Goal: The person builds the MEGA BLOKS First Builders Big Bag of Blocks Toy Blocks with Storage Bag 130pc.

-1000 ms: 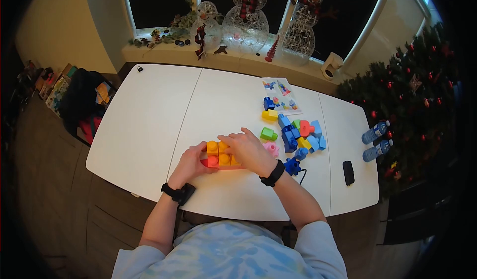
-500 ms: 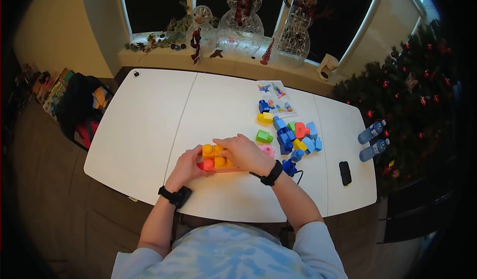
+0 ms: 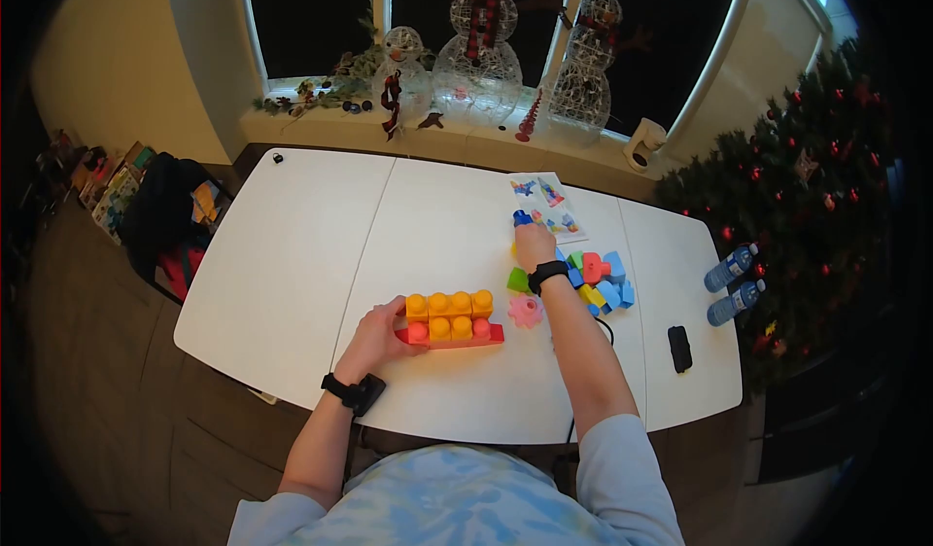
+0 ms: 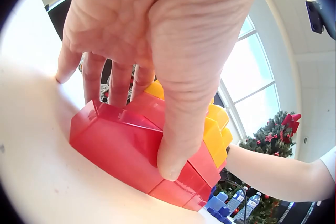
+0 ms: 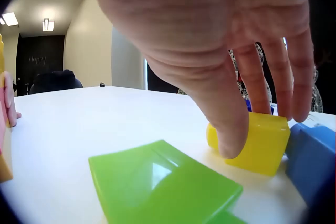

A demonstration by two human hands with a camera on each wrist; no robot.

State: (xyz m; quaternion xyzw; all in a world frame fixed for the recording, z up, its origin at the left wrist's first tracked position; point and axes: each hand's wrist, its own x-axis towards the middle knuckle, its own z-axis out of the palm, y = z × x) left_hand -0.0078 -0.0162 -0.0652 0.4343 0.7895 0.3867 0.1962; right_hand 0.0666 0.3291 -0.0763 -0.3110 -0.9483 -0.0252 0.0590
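Note:
My left hand [image 3: 371,340] grips the left end of a built row of toy blocks [image 3: 453,332], red below with yellow and red studded blocks on top. In the left wrist view the thumb presses the near face of the red base [image 4: 121,148], with the fingers behind it. Farther off, my right hand [image 3: 534,246] reaches down over a yellow block [image 5: 262,142], thumb on its near side and fingers on the far side. A green block [image 5: 163,182] lies close in front, and a blue block [image 5: 315,155] stands right beside the yellow one.
Right of the row lies a pink gear-shaped piece [image 3: 526,312]. Several loose blocks, among them a red one [image 3: 590,269], cluster behind it. A picture sheet [image 3: 540,217] lies at the back. Toward the right end are two water bottles [image 3: 731,268] and a black case [image 3: 679,349].
My right hand has left the top of the block row and moved away to the back right, onto the yellow block. My left hand keeps its hold on the row's left end.

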